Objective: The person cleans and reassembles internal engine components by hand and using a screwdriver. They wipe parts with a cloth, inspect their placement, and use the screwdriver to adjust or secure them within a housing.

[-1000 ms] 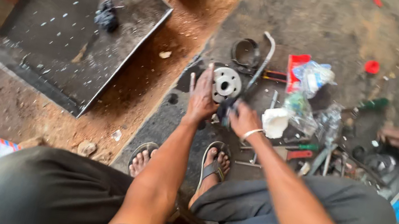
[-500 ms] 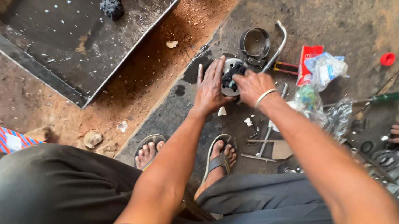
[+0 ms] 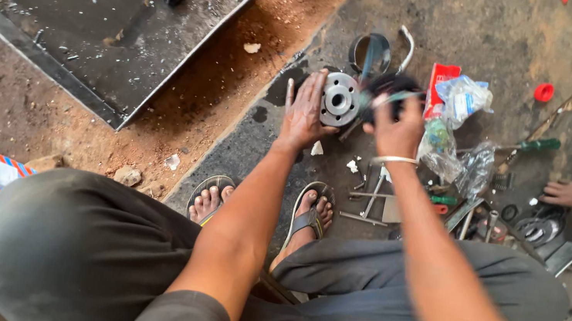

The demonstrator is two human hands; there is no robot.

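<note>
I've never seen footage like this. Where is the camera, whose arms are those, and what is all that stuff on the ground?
The camera sits on a person's head and looks down, so the arms are that person's own. They squat in sandals on a dirty floor. The left hand rests against a round metal disc with holes. The right hand grips a dark object, too blurred to identify. Nearby lie plastic bags, a green-handled screwdriver, a red cap and loose tools. A large metal tray sits upper left. Another person's hand shows at the right.
</note>
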